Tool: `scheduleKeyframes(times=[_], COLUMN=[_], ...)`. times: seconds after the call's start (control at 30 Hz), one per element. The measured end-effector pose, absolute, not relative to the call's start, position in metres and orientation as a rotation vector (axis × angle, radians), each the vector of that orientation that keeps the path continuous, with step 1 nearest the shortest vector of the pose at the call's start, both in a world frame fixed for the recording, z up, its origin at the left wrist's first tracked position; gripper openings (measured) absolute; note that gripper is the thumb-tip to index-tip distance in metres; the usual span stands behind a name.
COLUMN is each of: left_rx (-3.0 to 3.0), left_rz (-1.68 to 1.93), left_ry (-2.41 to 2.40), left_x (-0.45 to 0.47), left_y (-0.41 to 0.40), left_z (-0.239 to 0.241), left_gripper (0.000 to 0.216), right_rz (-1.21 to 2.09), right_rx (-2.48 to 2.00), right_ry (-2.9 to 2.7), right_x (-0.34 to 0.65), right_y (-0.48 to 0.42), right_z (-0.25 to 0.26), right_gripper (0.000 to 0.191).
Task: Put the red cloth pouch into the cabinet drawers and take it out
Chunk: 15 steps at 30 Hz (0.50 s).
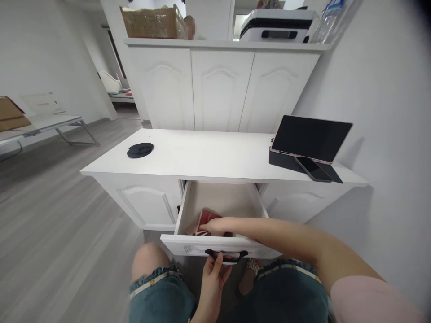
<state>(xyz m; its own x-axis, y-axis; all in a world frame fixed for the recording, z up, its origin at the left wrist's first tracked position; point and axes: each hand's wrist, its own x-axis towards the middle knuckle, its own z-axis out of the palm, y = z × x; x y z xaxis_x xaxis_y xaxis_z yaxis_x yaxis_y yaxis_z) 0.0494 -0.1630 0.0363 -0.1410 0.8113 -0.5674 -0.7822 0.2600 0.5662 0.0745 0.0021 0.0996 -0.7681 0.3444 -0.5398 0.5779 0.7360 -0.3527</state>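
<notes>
A white drawer (188, 244) stands pulled out from a low white cabinet (202, 154). My left hand (213, 271) curls its fingers round the black drawer handle (226, 255) from below. My right hand (218, 225) reaches into the drawer and rests, fingers stretched flat, on a red booklet-like thing (206, 218) lying on the drawer floor. Whether it grips that red thing I cannot tell. My knees in denim shorts show below the drawer front.
On the cabinet top lie a black round disc (140, 149) at the left and a tablet (310, 137) propped on its case with a phone (313, 169) at the right. A tall white cupboard (220, 85) stands behind. A wall is close on the right.
</notes>
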Motion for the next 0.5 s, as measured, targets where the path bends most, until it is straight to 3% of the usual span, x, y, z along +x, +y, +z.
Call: scheduleKeyframes(times=[0.1,0.27,0.5], left_rx=[0.030,0.078,0.130], left_rz=[1.397,1.441,1.456], left_ry=[1.027,1.004,0.995], left_x=[0.052,0.054,0.052], left_y=[-0.163,-0.168,-0.168], left_z=[0.034,0.035,0.037], left_gripper=[0.044,0.041,0.038], right_rz=[-0.830,-1.178,-1.339], right_rx=[0.751,0.788,0.756], right_ry=[2.451,2.484,2.736], right_x=[0.076,0.080,0.101], right_y=[0.005,0.022,0.023], right_z=[0.097,0.099,0.169], right_gripper=[0.061,0.044,0.043])
